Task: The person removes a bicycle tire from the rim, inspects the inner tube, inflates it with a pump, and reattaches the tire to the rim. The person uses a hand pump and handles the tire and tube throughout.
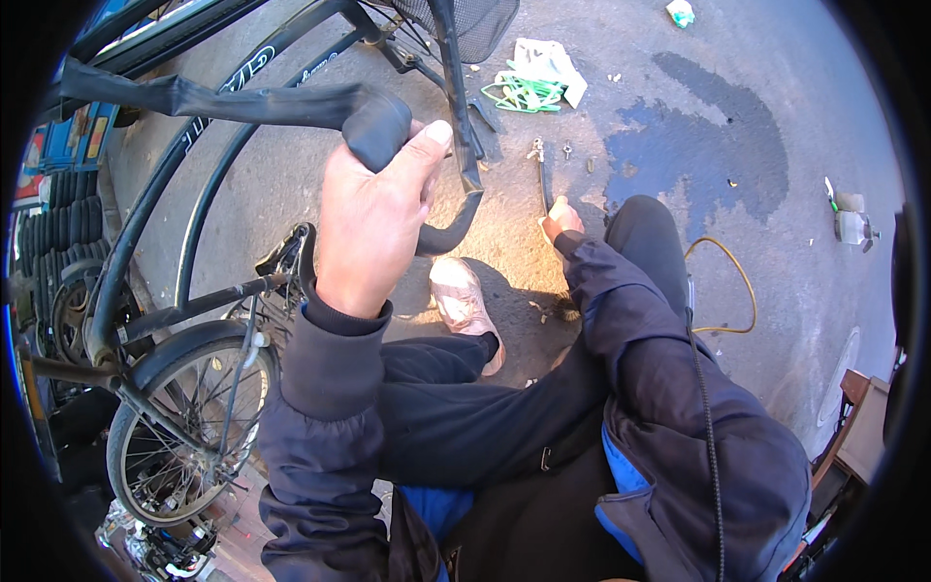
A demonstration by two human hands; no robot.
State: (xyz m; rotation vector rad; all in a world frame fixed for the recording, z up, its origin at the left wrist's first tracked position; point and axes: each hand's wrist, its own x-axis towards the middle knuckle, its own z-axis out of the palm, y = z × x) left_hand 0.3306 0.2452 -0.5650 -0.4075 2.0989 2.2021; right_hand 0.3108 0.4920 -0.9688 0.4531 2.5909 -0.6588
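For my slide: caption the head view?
Left hand grips black rubber inner tube; right hand reaches slim metal tool on ground.

A roadside bicycle repair spot: bare pavement (601, 87), stacked tyres (60, 218), a bicycle (184, 320), scattered tools (543, 175).

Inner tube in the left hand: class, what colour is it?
Black; the inner tube shows best in the head view, gripped by the left hand.

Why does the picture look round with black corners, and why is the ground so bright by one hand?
Head view: the fisheye lens bends the bicycle frame near the rim and leaves black corners. Sunlight makes a warm, bright patch of ground beside the right hand; the shoe casts a dark shadow. The left hand holding the black inner tube looks sharp.
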